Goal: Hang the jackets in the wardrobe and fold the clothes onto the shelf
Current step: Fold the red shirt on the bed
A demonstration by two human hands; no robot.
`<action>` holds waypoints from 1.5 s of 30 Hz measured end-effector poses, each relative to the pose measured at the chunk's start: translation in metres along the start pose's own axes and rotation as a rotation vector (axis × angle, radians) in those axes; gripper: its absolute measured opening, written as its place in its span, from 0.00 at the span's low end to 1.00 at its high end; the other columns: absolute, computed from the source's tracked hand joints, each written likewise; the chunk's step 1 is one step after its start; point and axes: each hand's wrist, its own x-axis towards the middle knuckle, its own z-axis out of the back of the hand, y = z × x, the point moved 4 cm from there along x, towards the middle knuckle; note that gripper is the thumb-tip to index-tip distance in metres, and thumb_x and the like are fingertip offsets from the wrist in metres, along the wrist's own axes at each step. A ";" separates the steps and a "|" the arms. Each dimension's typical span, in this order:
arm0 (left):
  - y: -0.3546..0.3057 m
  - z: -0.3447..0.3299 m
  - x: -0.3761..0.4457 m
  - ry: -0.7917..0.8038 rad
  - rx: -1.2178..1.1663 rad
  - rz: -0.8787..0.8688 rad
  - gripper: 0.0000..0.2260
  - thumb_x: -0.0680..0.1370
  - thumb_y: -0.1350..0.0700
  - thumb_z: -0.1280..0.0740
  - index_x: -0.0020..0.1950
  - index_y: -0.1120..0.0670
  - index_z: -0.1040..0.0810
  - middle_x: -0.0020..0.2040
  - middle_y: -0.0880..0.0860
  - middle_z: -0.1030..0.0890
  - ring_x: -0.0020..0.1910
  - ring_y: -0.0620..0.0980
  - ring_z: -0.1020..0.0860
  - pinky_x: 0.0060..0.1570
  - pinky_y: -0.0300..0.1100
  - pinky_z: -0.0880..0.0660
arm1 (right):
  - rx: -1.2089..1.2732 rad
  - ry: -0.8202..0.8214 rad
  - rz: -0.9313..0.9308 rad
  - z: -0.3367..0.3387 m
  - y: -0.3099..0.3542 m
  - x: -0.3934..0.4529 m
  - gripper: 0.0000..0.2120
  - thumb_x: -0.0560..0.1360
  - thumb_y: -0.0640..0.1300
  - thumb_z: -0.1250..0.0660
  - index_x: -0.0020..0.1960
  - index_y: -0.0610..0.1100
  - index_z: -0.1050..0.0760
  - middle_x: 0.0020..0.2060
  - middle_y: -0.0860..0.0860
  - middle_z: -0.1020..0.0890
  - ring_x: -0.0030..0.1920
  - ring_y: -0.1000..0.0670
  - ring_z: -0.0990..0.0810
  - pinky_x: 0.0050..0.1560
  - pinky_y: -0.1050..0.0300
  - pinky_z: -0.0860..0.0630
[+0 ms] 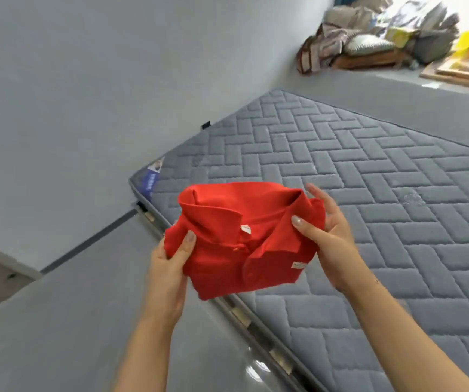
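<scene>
We hold a folded red cotton polo shirt [244, 241] in the air between both hands, above the edge of the bed. Our left hand [168, 267] grips its left side, thumb pressed on top. Our right hand [326, 236] grips the collar side, thumb on the fabric and fingers behind. Below lies a grey quilted mattress [369, 193] on the glossy grey floor [86, 321]. Far off, a heap of bedding and cushions [380, 35] sits by the wall.
</scene>
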 end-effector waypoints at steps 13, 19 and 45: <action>-0.251 0.187 -0.137 -0.645 -0.051 -0.573 0.10 0.67 0.52 0.25 0.46 0.52 0.13 0.47 0.54 0.14 0.45 0.48 0.16 0.41 0.38 0.20 | 0.103 0.751 -0.031 -0.355 0.080 -0.007 0.16 0.63 0.47 0.23 0.50 0.43 0.17 0.47 0.43 0.14 0.46 0.47 0.15 0.45 0.58 0.20; -0.329 0.236 -0.236 -0.977 0.068 -0.776 0.14 0.66 0.50 0.23 0.49 0.53 0.14 0.50 0.56 0.14 0.47 0.49 0.16 0.43 0.38 0.21 | 0.211 1.109 -0.049 -0.509 0.090 -0.058 0.16 0.66 0.46 0.24 0.52 0.42 0.18 0.47 0.44 0.14 0.46 0.49 0.15 0.43 0.60 0.20; -0.545 0.335 -0.715 -1.802 0.689 -1.171 0.14 0.65 0.46 0.23 0.47 0.52 0.13 0.48 0.54 0.14 0.45 0.46 0.17 0.42 0.39 0.21 | 0.709 1.922 -0.164 -0.869 0.212 -0.565 0.03 0.72 0.40 0.27 0.45 0.45 0.16 0.45 0.44 0.14 0.43 0.49 0.15 0.43 0.57 0.19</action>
